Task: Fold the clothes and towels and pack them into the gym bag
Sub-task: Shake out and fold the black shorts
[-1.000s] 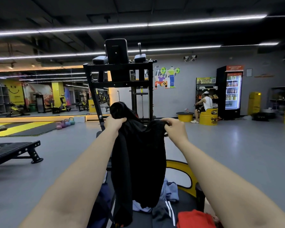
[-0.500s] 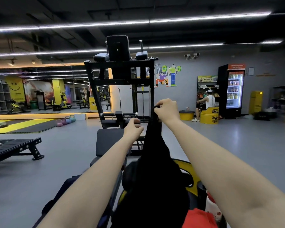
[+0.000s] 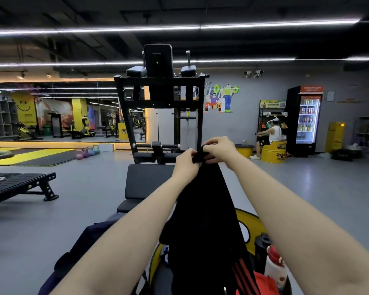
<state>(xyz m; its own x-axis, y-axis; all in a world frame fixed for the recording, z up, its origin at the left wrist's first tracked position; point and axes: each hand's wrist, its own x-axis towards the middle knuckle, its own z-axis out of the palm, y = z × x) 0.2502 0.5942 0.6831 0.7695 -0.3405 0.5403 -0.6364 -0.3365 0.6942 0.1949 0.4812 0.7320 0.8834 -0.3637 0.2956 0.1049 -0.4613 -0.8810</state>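
- Below the hands, at the lower frame edge, a red folded cloth (image 3: pixel 264 284) lies beside a red-and-white bottle (image 3: pixel 274 267).
- A black garment with red stripes (image 3: pixel 205 220) hangs from both hands.
- The left hand (image 3: pixel 184 165) and right hand (image 3: pixel 218 149), fingers curled, pinch its top edge together.
- Beyond the hands stands a black padded gym bench (image 3: pixel 145 179).

Both forearms are seen bare up to the frame edge; no sleeve, watch or ring is worn on the left hand (image 3: pixel 185 165) or right hand (image 3: pixel 221 150).

Bench (image 3: pixel 149 179) (padded) bears perhaps clothes (image 3: pixel 264 284).
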